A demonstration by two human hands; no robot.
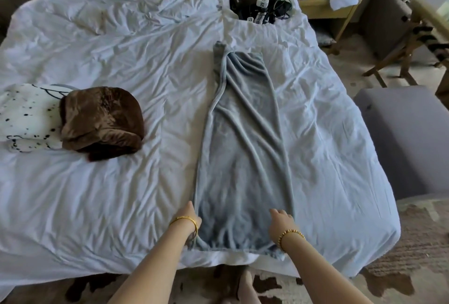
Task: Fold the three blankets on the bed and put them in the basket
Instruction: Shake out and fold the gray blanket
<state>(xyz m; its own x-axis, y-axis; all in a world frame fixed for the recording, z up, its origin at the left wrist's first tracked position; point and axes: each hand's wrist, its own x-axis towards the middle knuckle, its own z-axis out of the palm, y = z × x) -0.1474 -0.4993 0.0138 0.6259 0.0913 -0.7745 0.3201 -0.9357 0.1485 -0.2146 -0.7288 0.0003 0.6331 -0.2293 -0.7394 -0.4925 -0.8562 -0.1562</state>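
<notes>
A grey fleece blanket [243,153] lies as a long narrow strip down the middle of the bed, wrinkled lengthwise. My left hand [188,216] rests at its near left edge, fingers tucked against the fabric. My right hand [280,218] lies on its near right part, fingers spread. A brown plush blanket [102,121] sits bunched at the left of the bed, touching a white blanket with black spots [26,119]. No basket is in view.
The bed [97,194] has a rumpled white sheet. Black devices with cables [260,2] lie at its far right. A grey upholstered seat [408,138] stands to the right, a wooden chair [418,41] and a bedside table [325,7] beyond it. A patterned rug [418,243] covers the floor.
</notes>
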